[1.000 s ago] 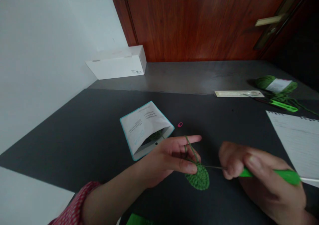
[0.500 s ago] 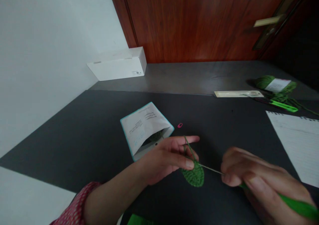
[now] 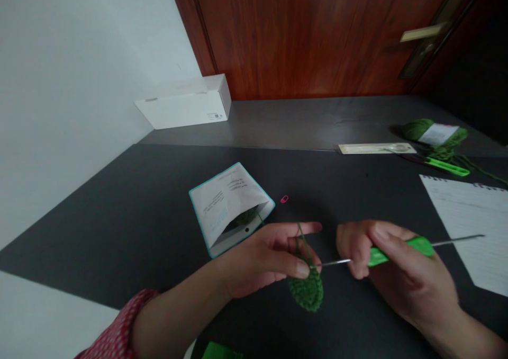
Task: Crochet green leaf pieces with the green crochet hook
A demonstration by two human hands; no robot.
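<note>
Crochet piece [image 3: 306, 294] hangs pinched in the left hand [image 3: 273, 258]; right hand [image 3: 381, 250] grips the hook [image 3: 420, 247], shaft [image 3: 335, 262] at the piece's top edge. Judged risk: yarn [image 3: 305, 240], if slackened, could slip off the hook.

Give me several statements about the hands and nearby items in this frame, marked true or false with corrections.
1. The left hand pinches the green crochet piece. True.
2. The right hand grips the green-handled crochet hook. True.
3. The pink stitch marker lies beside the pouch. True.
4. The pouch is sealed. False: its mouth stands open.
5. The stitch marker is in the right hand. False: it lies apart from both hands.
</note>
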